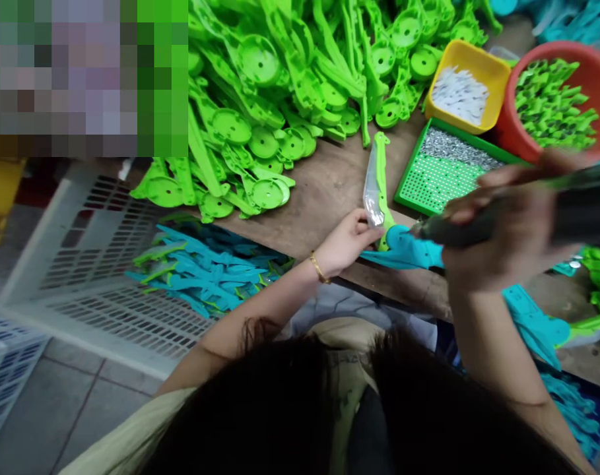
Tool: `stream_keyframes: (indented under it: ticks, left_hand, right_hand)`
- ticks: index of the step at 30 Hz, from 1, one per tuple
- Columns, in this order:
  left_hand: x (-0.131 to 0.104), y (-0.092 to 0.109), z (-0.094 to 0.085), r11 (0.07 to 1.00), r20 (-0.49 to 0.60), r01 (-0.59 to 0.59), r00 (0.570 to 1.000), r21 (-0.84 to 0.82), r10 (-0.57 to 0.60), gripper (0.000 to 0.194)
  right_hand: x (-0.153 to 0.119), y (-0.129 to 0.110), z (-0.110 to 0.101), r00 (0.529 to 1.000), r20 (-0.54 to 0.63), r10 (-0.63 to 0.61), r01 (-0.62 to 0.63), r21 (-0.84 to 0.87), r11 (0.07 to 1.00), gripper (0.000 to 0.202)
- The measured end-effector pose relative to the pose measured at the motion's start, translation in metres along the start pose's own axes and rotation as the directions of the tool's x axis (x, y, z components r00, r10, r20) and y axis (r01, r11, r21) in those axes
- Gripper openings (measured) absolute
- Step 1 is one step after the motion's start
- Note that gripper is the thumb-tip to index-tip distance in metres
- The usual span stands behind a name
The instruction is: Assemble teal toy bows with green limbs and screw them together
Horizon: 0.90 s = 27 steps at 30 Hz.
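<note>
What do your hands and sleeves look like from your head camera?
Both hands, left and right, are ungloved. A gold-coloured bracelet circles the left wrist. The left sleeve is pale yellowish-green; no right sleeve shows.

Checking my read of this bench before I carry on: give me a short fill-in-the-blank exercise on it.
The small white pieces sit in the ____ bin.
Small metal fasteners lie in the perforated ____ tray.
The ____ hand grips the dark power tool.

Missing words: yellow; green; right
</note>
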<state>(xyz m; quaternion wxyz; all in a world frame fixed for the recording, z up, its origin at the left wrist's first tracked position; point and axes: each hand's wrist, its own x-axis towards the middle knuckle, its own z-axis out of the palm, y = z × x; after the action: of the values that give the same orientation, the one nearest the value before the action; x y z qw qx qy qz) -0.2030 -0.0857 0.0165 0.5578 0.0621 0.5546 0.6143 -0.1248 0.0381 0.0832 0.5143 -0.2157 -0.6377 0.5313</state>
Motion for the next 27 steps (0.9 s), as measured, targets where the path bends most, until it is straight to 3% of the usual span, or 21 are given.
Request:
stream_keyframes:
  ticks: [2, 3, 4, 7, 13, 17, 20, 24, 27]
  left_hand:
    - [-0.01, 0.008, -0.011, 0.975, 0.044, -0.022, 0.999, 0.221, 0.013, 0.039]
    - [-0.015, 0.011, -0.016, 0.948, 0.074, -0.027, 0.997, 0.316, 0.004, 0.054]
    - [-0.019, 0.014, -0.022, 0.924, 0.11, -0.015, 0.994, 0.381, -0.029, 0.068]
    - [-0.027, 0.017, -0.033, 0.908, 0.181, 0.061, 0.972, 0.415, -0.148, 0.084]
    - [-0.024, 0.009, -0.029, 0.916, 0.076, 0.126, 0.983, 0.38, -0.166, 0.025]
    - [-0.025, 0.008, -0.03, 0.923, 0.109, 0.118, 0.98, 0.366, -0.169, 0.019]
    - [-0.028, 0.007, -0.033, 0.951, 0.147, 0.109, 0.977, 0.29, -0.157, 0.021]
    - [-0.029, 0.003, -0.033, 0.973, 0.143, 0.096, 0.981, 0.211, -0.128, 0.029]
    - [-0.028, -0.001, -0.031, 0.983, 0.145, 0.058, 0.986, 0.174, -0.084, 0.033]
  right_hand:
    - [0.025, 0.008, -0.004, 0.924, -0.342, -0.17, 0.196, 0.044, 0.98, 0.01]
    - [0.035, 0.016, -0.008, 0.878, -0.433, -0.204, 0.236, 0.02, 0.972, 0.009]
    - [0.043, 0.027, -0.012, 0.872, -0.443, -0.206, 0.226, -0.008, 0.974, 0.01]
    - [0.053, 0.058, -0.024, 0.925, -0.344, -0.16, 0.139, -0.085, 0.987, 0.017]
    - [0.045, 0.082, -0.027, 0.942, -0.293, -0.161, 0.12, -0.153, 0.981, 0.03]
    - [0.046, 0.083, -0.024, 0.96, -0.219, -0.176, 0.154, -0.111, 0.982, 0.022]
    - [0.051, 0.073, -0.025, 0.955, -0.234, -0.184, 0.173, -0.067, 0.983, 0.017]
    - [0.044, 0.034, -0.024, 0.927, -0.332, -0.173, 0.197, 0.04, 0.98, 0.012]
    - [0.016, 0.0, -0.016, 0.978, -0.183, -0.096, 0.132, 0.194, 0.972, 0.015]
